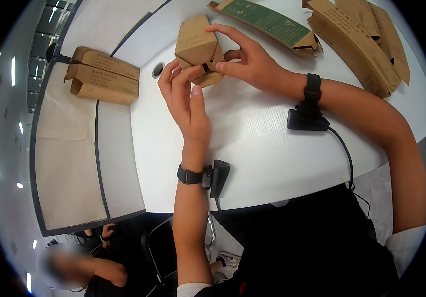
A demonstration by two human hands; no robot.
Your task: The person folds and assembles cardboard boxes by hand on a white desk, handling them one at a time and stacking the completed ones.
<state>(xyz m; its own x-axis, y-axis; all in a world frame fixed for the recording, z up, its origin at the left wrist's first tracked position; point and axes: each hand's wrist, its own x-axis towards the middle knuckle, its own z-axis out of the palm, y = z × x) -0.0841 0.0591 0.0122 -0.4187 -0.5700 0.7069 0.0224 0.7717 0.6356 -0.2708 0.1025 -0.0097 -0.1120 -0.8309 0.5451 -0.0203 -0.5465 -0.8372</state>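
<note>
Both my left hand (185,94) and right hand (250,59) pinch the light, crushable brown carton (196,47) at upper centre, fingers closed on its end flaps, safest near folded edges.

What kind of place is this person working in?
Probably an office or workshop used for packing. A white table holds flat cardboard boxes, a stack of folded boxes sits to the left, and both hands, left hand and right hand, hold a brown box.
</note>
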